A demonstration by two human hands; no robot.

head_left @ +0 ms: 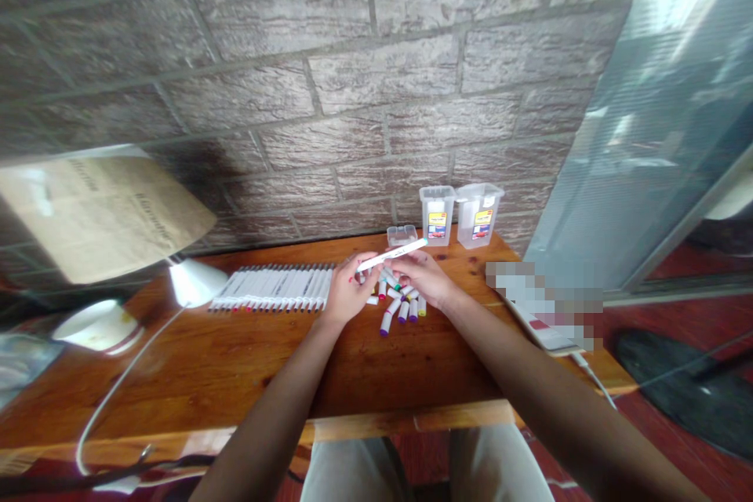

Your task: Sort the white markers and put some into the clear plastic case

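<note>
A white marker pen [391,254] with a green tip slants up to the right above the table, between my two hands. My left hand [348,288] is closed around its lower left end. My right hand [424,276] is closed near its upper right part, the fingertips partly hidden behind the pen. Below the hands lies a loose pile of marker caps [403,312], white with purple, yellow, red and green ends. Left of my left hand, a row of white markers [276,287] lies side by side.
Two clear plastic boxes [436,221] with yellow labels stand against the brick wall, a small clear lid [402,235] beside them. A lamp [197,281], a paper cup [100,327] and a white cable [126,380] are on the left. A blurred-out flat device [541,314] lies right.
</note>
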